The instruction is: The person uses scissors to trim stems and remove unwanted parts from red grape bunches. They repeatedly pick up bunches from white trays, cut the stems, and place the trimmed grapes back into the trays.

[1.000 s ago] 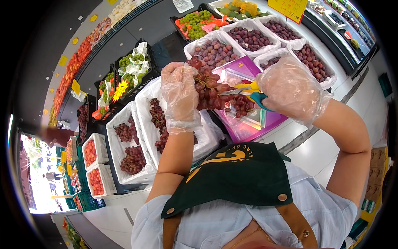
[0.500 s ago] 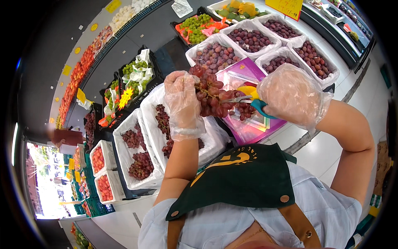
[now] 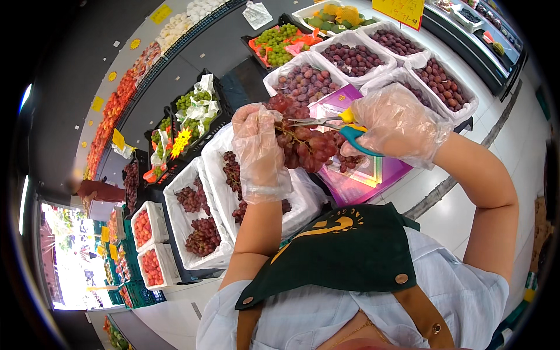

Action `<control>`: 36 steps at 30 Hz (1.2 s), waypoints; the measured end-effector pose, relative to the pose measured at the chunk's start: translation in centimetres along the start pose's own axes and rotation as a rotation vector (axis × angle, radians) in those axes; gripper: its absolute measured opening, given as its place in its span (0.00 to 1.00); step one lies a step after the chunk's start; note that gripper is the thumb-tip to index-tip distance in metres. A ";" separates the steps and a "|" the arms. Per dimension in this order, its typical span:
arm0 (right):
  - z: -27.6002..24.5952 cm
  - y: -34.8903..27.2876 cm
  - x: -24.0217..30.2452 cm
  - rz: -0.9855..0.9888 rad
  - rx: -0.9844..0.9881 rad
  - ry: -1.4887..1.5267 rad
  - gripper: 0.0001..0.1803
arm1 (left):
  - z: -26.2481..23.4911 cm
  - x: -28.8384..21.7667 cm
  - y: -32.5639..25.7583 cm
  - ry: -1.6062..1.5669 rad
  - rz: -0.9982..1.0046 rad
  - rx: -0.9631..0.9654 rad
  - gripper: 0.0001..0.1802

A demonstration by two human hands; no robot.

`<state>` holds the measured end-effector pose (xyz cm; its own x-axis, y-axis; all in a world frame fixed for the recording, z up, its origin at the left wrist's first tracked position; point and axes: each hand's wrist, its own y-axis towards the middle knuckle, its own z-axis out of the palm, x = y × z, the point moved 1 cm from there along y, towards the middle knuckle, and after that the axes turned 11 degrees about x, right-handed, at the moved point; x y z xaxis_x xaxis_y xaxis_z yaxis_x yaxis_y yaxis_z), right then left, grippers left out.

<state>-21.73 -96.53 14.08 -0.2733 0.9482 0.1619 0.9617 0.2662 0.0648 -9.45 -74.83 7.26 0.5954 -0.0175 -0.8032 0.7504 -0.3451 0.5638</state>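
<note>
My left hand (image 3: pixel 261 153), in a clear plastic glove, is closed on a bunch of red grapes (image 3: pixel 310 149) and holds it up in front of me. In my gloved right hand (image 3: pixel 402 123) is a pair of scissors (image 3: pixel 354 139) with yellow and teal handles. Their blades are parted and reach left into the upper part of the bunch, near its stems. Beneath the grapes lies a purple box (image 3: pixel 388 175) with a clear window, partly covered by the bunch and the scissors.
White-lined crates of red grapes (image 3: pixel 202 236) stand to the left, and crates of plums (image 3: pixel 353 57) lie ahead and to the right. Green grapes (image 3: pixel 277 42) fill dark trays farther off. At the far right stands a display case (image 3: pixel 466 44).
My right hand has shifted left and slightly up, bringing the scissors farther into the bunch. The blades are wider apart than before. My left hand keeps hold of the grapes.
</note>
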 end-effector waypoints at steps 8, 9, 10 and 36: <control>0.7 1.3 1.3 -0.014 0.068 0.013 0.24 | 0.3 -0.2 -0.3 -0.207 -0.050 -0.047 0.08; 0.8 1.3 1.2 -0.015 0.063 0.021 0.23 | 0.4 -0.5 -0.3 -0.234 -0.049 -0.048 0.08; 1.0 1.3 1.1 -0.016 0.058 0.028 0.21 | 0.6 -1.1 -0.3 -0.277 -0.075 -0.049 0.08; 2.9 0.4 0.2 -0.016 0.100 0.399 0.23 | 0.7 -1.6 -0.9 -0.377 -0.149 0.008 0.08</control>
<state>-21.34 -95.70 11.31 -0.2545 0.8075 0.5321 0.9491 0.3142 -0.0228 -11.27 -75.16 7.86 0.3323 -0.3092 -0.8911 0.8173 -0.3772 0.4356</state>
